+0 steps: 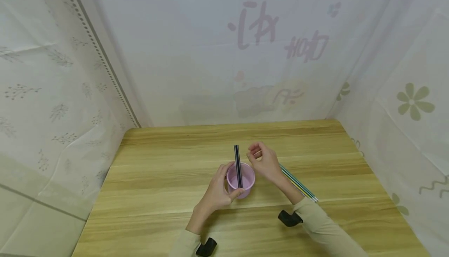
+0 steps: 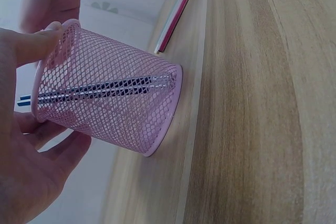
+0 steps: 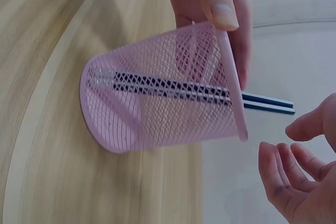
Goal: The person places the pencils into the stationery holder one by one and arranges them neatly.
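My left hand [image 1: 214,191] grips the rim of a pink mesh pen holder [image 1: 247,177], thumb on the near side and fingers around the far side. Inside it stand two dark pencils [image 1: 237,163] with pale stripes, side by side; their upper ends stick out past the rim. The right wrist view shows these pencils [image 3: 268,103] through the mesh, lower ends near the base. Just right of the rim, my right hand [image 1: 264,164] is raised with loosely bent fingers, thumb apart from them, holding nothing. In the left wrist view it is partly hidden behind the pen holder.
Several pencils [image 1: 299,183], green and yellow among them, lie together on the wooden table [image 1: 158,163] beside and below my right forearm. A red-sided pencil [image 2: 180,13] shows in the left wrist view. Patterned cloth [image 1: 196,62] hangs behind the table and along both sides.
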A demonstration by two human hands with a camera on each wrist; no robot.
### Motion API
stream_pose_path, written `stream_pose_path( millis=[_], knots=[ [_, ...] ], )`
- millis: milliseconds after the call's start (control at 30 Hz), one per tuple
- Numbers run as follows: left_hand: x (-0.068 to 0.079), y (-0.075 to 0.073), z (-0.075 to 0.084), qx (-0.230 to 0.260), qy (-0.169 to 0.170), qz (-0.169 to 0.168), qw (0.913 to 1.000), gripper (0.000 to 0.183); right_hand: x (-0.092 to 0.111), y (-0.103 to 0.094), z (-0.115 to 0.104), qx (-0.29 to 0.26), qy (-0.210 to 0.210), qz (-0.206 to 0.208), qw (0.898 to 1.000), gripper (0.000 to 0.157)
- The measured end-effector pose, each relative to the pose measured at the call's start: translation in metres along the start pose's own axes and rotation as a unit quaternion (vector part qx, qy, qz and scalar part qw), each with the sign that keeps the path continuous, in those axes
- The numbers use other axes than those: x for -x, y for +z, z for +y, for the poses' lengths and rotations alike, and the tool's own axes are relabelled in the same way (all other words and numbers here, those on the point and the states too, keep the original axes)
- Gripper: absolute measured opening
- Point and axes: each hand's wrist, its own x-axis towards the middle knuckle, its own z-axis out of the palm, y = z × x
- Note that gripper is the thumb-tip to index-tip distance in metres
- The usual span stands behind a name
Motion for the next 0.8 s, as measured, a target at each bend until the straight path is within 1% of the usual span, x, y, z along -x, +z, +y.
stream_pose_path(
  millis=[167, 333, 600, 800],
  knots=[
    [0.000, -0.001, 0.000, 0.002, -0.001, 0.002, 1.0000, 0.090, -0.001, -0.007, 0.008, 0.007, 0.002, 0.024, 1.000, 0.020],
    [0.001, -0.001, 0.001, 0.002, -0.004, 0.003, 1.0000, 0.091, 0.001, -0.015, 0.013, 0.004, 0.005, 0.036, 0.999, 0.021],
    [0.000, 0.001, 0.000, 0.003, 0.000, 0.004, 1.0000, 0.091, 0.006, -0.029, 0.028, 0.016, 0.018, 0.046, 0.999, 0.029],
    [0.000, 0.000, 0.000, -0.002, -0.003, -0.001, 1.0000, 0.091, 0.010, -0.037, 0.040, 0.030, 0.029, 0.047, 0.998, 0.030]
  ],
)
